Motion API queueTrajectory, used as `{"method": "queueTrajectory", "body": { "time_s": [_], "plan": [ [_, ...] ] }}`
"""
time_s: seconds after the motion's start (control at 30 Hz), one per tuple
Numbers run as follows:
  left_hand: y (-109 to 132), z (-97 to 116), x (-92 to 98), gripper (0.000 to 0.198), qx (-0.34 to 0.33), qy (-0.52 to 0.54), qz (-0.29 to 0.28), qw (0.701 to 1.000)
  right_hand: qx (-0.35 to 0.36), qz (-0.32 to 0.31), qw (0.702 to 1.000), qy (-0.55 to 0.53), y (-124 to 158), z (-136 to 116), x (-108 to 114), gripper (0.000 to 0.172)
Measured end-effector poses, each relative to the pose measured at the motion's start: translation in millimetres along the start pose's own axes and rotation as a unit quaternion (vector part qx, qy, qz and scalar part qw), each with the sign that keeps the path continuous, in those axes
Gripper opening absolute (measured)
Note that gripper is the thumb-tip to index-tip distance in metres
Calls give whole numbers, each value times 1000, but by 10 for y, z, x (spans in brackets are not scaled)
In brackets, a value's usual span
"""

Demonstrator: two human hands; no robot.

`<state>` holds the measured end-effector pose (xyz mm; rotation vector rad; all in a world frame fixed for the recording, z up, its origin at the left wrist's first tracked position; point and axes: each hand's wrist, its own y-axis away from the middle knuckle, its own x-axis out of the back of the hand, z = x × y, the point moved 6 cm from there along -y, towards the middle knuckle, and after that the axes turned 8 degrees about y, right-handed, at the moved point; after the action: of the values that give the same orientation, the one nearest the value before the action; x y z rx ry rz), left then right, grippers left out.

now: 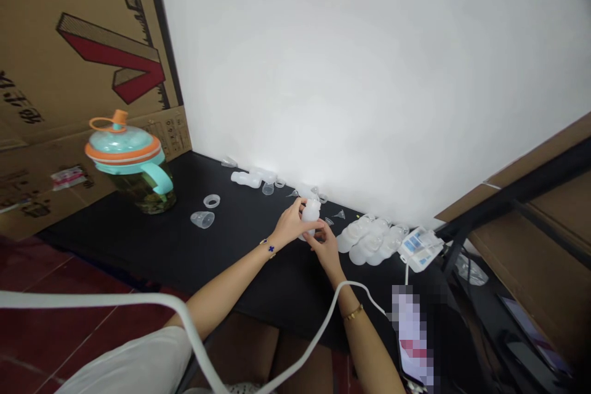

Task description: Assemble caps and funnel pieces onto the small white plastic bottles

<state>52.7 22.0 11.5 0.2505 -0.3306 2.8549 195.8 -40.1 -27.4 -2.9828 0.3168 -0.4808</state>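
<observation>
Left hand [290, 221] curled round white plastic bottle [311, 212]; right hand [327, 247] half-closed, fingers at bottle's lower part, probably steadying it upright over black table [166, 246]. Similar bottles [375, 242] bunched right, seemingly for easy reach.

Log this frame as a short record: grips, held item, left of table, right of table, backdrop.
left grip: around the small white bottle
right grip: fingers at the bottle's lower part
held item: one bottle, shared by both hands, above the black table
table left: lidded jug in teal and orange, clear cup, ring
table right: cluster of white bottles, beside a white-and-blue item, exact type unclear
backdrop: white wall
</observation>
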Motion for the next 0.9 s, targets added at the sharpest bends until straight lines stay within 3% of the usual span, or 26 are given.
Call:
{"method": "queueTrajectory", "body": {
  "time_s": [0.1,0.2,0.3,0.9],
  "plan": [
    [-32,-51,-47,60,14,51,-29,998,-22,-1,999,-43,-12,8,10,54],
    [-61,-124,-113,53,78,161,-85,980,-61,-4,993,-104,-26,28,29,48],
    [-61,-154,-123,51,125,218,-96,963,-84,-9,987,-137,-33,44,44,43],
    [-89,-184,-108,45,142,237,-98,956,-76,10,987,-140,-30,7,78,43]
  ]
}}
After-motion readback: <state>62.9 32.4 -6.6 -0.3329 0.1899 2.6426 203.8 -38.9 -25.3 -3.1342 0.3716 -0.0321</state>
